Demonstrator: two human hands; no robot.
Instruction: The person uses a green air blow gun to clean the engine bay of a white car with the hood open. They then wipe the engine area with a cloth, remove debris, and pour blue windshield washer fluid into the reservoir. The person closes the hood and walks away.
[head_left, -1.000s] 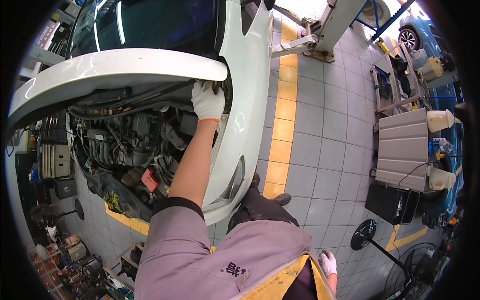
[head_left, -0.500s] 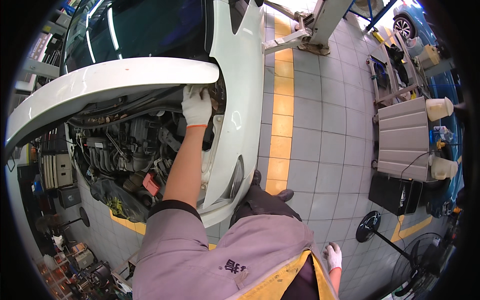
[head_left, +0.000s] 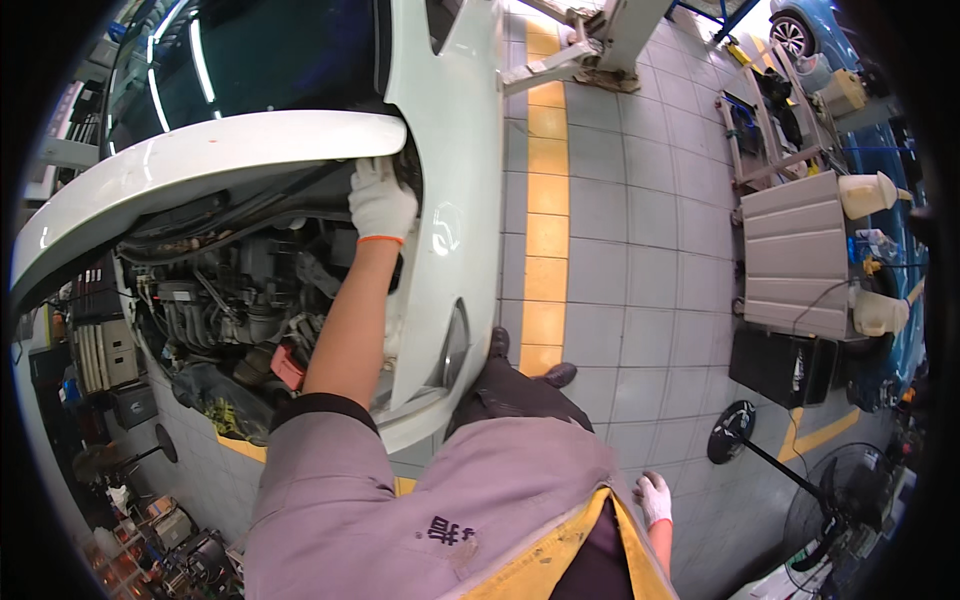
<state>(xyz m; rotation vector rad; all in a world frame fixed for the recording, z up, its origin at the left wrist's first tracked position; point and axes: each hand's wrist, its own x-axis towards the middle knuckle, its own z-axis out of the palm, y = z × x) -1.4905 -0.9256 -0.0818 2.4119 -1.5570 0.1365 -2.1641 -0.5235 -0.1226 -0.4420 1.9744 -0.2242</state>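
Observation:
My left hand (head_left: 382, 205), in a white glove with an orange cuff, is closed at the near edge of the raised white car hood (head_left: 270, 142), by its right corner. Its fingertips are partly hidden beneath that edge. Under my forearm lies the exposed engine bay (head_left: 235, 290), with hoses, metal pipes and a red part (head_left: 288, 367). My right hand (head_left: 654, 497), gloved too, hangs beside my body over the tiled floor. Its fingers are loosely bent and apart, with nothing in them.
The white fender (head_left: 450, 220) borders the engine bay on the right. Beyond the yellow floor stripe (head_left: 545, 240) stand a grey cabinet (head_left: 795, 255), a wheeled cart (head_left: 765, 120) and a pedestal fan (head_left: 830, 510). A lift post (head_left: 625, 45) rises by the car.
The whole view has shifted, so the car sits farther left and higher. My left hand stays at the hood's edge, its wrist turned slightly. My right hand still hangs down.

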